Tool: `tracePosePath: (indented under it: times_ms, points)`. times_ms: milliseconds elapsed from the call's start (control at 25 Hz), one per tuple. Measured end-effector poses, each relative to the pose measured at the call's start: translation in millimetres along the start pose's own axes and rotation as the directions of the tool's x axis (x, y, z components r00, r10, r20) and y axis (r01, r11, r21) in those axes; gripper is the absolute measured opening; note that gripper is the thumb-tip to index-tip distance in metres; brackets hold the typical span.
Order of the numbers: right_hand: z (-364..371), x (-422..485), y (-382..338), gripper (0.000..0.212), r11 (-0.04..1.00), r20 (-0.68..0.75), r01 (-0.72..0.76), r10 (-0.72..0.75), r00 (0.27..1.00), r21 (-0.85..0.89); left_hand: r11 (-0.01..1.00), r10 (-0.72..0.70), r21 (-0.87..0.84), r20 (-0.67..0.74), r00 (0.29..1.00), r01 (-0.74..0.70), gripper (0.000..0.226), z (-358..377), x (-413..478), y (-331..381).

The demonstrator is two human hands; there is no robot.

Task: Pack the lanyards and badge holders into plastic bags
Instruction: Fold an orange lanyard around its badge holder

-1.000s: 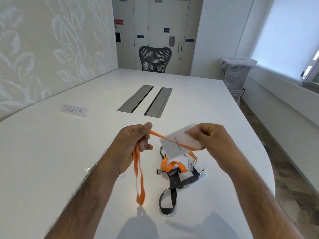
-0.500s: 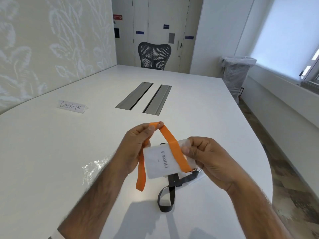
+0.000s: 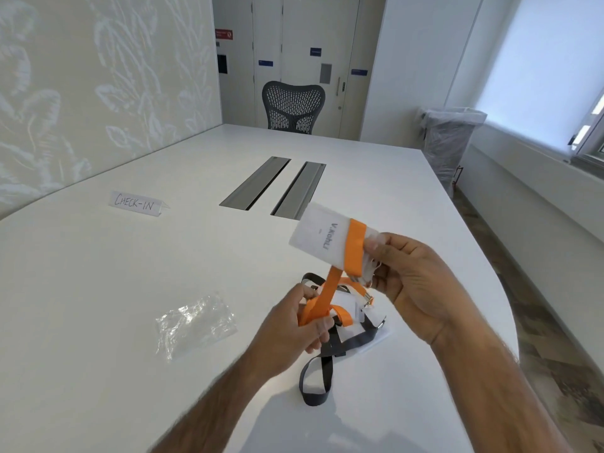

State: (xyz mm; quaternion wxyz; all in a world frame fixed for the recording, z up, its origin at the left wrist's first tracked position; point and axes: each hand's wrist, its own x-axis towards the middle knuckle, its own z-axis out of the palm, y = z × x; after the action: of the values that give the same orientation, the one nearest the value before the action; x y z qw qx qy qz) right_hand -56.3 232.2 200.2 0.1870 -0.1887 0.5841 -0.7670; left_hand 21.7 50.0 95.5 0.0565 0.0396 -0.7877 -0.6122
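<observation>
R hand [image 3: 408,289] pinches badge holder [image 3: 322,240]; L hand [image 3: 294,328] clamped on orange lanyard [image 3: 356,243] wrapped round it.

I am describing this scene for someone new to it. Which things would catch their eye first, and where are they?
First the bright orange lanyard, wound around a white badge holder that the right hand holds up above the table, with its loose end pinched in the left hand. Beneath the hands lies a dark grey lanyard, and to the left a crumpled clear plastic bag. Further back on the left stands a handwritten CHECK-IN sign.
</observation>
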Motion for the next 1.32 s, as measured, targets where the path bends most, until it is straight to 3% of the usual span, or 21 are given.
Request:
tracePosePath:
  times_ms: [160, 280, 480, 600, 720, 800, 880, 1080, 1320]
  points:
    - [-18, 12, -4, 0.011, 0.996, -0.225, -0.001, -0.019, 0.974, -0.089, 0.975, -0.037, -0.213, 0.124, 0.992, 0.063, 0.046, 0, -26, -6]
    - [-28, 17, 0, 0.011, 0.988, -0.289, -0.004, -0.041, 0.956, -0.154, 0.982, -0.075, -0.163, 0.115, 0.991, 0.093, 0.033, -2, -40, -4]
    - [-33, 24, 22, 0.014, 0.969, -0.366, 0.007, -0.1, 0.925, -0.247, 0.997, -0.023, -0.071, 0.085, 0.996, 0.029, 0.041, -4, -61, 5]
    - [-37, 27, 35, 0.018, 0.898, -0.455, -0.017, -0.207, 0.866, -0.44, 0.997, 0.044, 0.06, 0.045, 0.998, -0.047, 0.042, -4, -74, 9]
    - [-32, 24, 47, 0.022, 0.696, -0.347, -0.074, -0.26, 0.901, -0.714, 0.974, 0.214, -0.054, -0.077, 0.974, -0.218, 0.039, -10, -74, 24]
    - [-22, 19, 59, 0.024, 0.589, -0.222, -0.071, -0.188, 0.957, -0.805, 0.949, 0.246, -0.161, -0.156, 0.957, -0.27, 0.032, -15, -57, 39]
    - [-13, 13, 68, 0.025, 0.552, -0.116, -0.047, -0.092, 0.989, -0.833, 0.927, 0.258, -0.221, -0.214, 0.942, -0.304, 0.028, -23, -34, 51]
    - [-4, -1, 72, 0.014, 0.633, -0.008, -0.061, 0.087, 0.996, -0.772, 0.96, 0.201, -0.161, -0.176, 0.964, -0.23, 0.026, -47, 24, 45]
    - [-9, -11, 54, 0.014, 0.899, 0.068, -0.012, 0.047, 0.997, -0.437, 0.979, -0.006, -0.204, -0.043, 0.999, -0.003, 0.025, -48, 42, 5]
